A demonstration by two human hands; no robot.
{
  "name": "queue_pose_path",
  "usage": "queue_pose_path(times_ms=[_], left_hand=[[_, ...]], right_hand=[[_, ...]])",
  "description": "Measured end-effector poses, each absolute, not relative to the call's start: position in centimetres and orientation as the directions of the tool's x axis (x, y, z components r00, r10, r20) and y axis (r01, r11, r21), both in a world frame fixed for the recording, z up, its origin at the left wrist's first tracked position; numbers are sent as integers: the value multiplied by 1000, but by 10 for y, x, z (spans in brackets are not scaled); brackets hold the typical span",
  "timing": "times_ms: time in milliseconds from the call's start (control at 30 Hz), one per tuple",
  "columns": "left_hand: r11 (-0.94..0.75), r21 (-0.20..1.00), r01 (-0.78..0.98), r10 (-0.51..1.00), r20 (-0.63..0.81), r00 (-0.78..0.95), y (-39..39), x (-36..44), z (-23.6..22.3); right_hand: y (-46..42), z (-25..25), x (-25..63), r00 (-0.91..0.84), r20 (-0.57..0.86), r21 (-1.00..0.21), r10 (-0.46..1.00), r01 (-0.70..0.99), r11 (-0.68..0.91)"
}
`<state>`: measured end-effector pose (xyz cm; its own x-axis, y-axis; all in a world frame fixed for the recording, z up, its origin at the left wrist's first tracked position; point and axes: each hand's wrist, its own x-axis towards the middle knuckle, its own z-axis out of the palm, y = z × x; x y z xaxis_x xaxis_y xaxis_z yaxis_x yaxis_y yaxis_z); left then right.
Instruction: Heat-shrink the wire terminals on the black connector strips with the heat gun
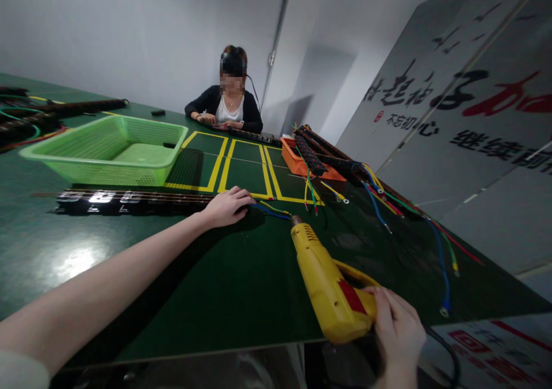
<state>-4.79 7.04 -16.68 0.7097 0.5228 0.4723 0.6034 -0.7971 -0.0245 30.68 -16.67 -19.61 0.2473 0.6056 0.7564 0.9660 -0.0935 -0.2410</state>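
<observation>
Two hands in my head view. Right hand (397, 327) grips the yellow heat gun (321, 285) by its handle, nozzle at the tips of thin wires (275, 212). Left hand (230, 207) curls over the black wire harness (133, 201); I cannot tell how firmly. Harness lies on the green bench (233, 291), beside a light-green plastic basket (99, 170).

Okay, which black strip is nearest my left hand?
The strip lying along the near side of the green basket, its right end reaching your left hand; the others lie farther off, at far left, before the co-worker or by the orange basket.
</observation>
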Motion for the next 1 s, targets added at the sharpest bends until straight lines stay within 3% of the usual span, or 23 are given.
queue_pose_path(times_ms=[467,1000], left_hand=[[-792,-17,610,528,481,699,72,-47,-170],[-797,-7,604,528,479,702,73,-47,-170]], right_hand=[[-162,-190,266,84,766,-120,637,993,13],[-152,-174,173,41,600,-272,799,950,156]])
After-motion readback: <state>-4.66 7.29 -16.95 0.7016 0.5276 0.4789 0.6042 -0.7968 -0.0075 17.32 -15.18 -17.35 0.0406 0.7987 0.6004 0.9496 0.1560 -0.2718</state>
